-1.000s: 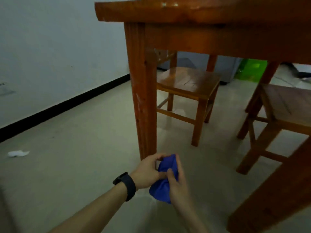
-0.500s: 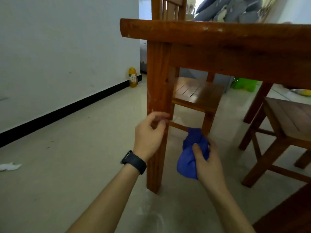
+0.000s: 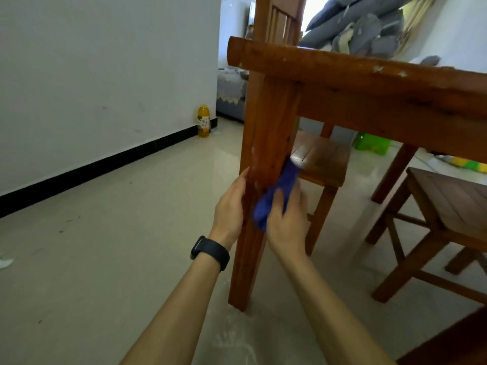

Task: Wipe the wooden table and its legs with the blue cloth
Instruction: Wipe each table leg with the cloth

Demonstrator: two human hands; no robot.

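Table leg (image 3: 266,122), cloth (image 3: 279,189) seemingly under fingers (image 3: 299,198)

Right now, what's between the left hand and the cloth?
The table leg. In the head view the left hand rests on its left face and the right hand holds the cloth against its right face; nothing else sits between.

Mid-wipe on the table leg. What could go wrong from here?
The blue cloth is bunched in the right hand, so only a small patch meets the table leg; faces may get missed. The left hand rests on the leg beside the cloth; strokes may bump it. White residue by the leg's foot could soil the cloth.
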